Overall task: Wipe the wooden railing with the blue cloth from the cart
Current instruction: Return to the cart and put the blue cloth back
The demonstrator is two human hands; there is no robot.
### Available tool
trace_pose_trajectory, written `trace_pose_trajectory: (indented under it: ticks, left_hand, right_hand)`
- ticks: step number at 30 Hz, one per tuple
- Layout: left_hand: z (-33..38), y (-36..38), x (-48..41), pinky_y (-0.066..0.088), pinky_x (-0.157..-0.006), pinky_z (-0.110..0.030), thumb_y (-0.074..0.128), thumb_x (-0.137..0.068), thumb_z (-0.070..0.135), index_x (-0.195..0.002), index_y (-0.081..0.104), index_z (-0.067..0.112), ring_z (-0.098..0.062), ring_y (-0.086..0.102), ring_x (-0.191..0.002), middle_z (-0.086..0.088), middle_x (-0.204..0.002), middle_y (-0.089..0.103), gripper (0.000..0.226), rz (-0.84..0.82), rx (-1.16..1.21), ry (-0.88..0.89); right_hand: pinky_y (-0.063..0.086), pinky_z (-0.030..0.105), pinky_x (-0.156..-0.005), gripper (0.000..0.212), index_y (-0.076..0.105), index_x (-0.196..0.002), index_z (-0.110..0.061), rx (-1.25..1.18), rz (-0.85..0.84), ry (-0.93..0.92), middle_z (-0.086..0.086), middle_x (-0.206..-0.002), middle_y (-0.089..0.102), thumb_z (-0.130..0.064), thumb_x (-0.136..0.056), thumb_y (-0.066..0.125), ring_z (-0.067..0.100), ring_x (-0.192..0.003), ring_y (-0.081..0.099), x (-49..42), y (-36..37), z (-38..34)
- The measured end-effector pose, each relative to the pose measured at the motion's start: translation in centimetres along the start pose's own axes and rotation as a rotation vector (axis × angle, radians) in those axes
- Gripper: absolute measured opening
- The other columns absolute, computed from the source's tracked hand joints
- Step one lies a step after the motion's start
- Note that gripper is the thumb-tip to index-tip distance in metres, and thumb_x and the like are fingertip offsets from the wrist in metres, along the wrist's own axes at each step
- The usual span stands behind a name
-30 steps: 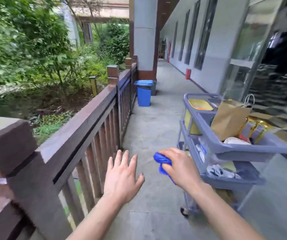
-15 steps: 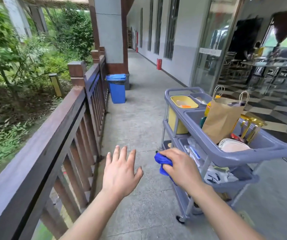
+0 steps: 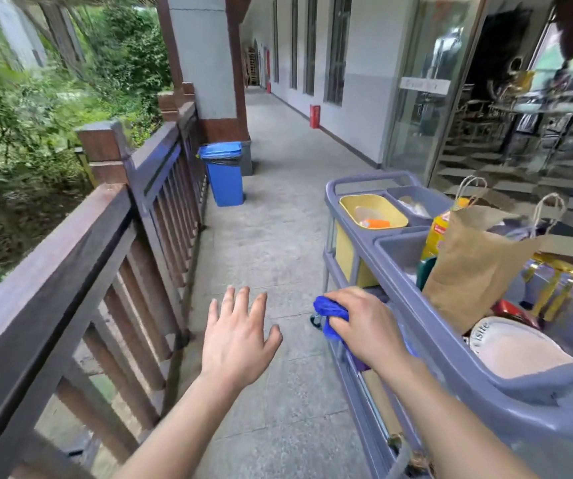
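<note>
Even, soft daylight is cast from the open garden side on the left; no hard shadows are thrown. Reflections are seen in the glass doors (image 3: pixel 506 108). The foliage (image 3: pixel 19 98) is smeared by motion blur, and straight lines are bowed at the edges.

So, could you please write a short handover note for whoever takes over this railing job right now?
Right hand: closed on the bunched blue cloth, beside the cart's near edge.
Left hand: open, empty, fingers spread over the walkway floor, between railing and cart.
Wooden railing: runs along the left; neither hand nor cloth touches it.
Done: cloth is in hand.
Left: bring the cloth across to the top rail and wipe along it.
</note>
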State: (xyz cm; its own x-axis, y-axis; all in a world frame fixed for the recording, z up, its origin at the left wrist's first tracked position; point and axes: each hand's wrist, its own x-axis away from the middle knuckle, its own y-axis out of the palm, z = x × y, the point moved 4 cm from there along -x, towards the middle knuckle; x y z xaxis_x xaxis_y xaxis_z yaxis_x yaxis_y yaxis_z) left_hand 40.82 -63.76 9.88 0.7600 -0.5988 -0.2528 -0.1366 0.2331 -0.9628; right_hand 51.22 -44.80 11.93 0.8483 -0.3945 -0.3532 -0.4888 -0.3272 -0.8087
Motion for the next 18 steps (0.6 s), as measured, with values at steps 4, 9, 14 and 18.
trace_pose_trajectory:
  ticks: [4, 9, 14, 18]
  left_hand:
    - [0.6, 1.9, -5.1, 0.027, -0.12, -0.054, 0.033, -0.089, 0.057, -0.146, 0.044, 0.02, -0.035, 0.029, -0.148, -0.012, -0.152, 0.045, 0.069, -0.011, 0.013, 0.024]
    - [0.4, 5.2, -12.7, 0.022, -0.122, -0.054, 0.027, -0.089, 0.058, -0.149, 0.038, 0.021, -0.034, 0.024, -0.15, -0.012, -0.157, 0.038, 0.071, -0.051, 0.026, 0.09]
    - [-0.5, 8.5, -22.0, 0.019, -0.123, -0.055, 0.026, -0.089, 0.058, -0.151, 0.035, 0.022, -0.034, 0.022, -0.151, -0.012, -0.159, 0.034, 0.072, -0.078, 0.06, 0.207]
    - [-1.0, 10.6, -29.7, 0.017, -0.123, -0.055, 0.02, -0.089, 0.059, -0.152, 0.03, 0.023, -0.033, 0.017, -0.152, -0.011, -0.161, 0.03, 0.073, -0.121, 0.059, 0.353]
  right_hand:
    - [0.047, 0.03, -0.075, 0.039, 0.066, -0.106, -0.032, 0.015, 0.011, 0.013, -0.007, -0.103, 0.066, -0.016, -0.071, 0.059, 0.018, -0.094, 0.059, -4.5, 1.0, 2.7]
    - [0.049, 0.035, -0.074, 0.037, 0.065, -0.105, -0.033, 0.035, 0.002, 0.069, -0.009, -0.099, 0.064, -0.017, -0.073, 0.056, 0.019, -0.091, 0.059, -10.3, 3.2, 6.2]
    - [0.045, 0.03, -0.07, 0.036, 0.063, -0.107, -0.036, 0.098, 0.043, 0.156, -0.011, -0.102, 0.063, -0.021, -0.075, 0.055, 0.017, -0.091, 0.058, -16.7, 5.3, 8.9]
    - [0.048, 0.032, -0.074, 0.039, 0.064, -0.11, -0.035, 0.116, 0.112, 0.273, -0.01, -0.106, 0.063, -0.019, -0.075, 0.058, 0.018, -0.093, 0.059, -21.9, 6.3, 10.2]
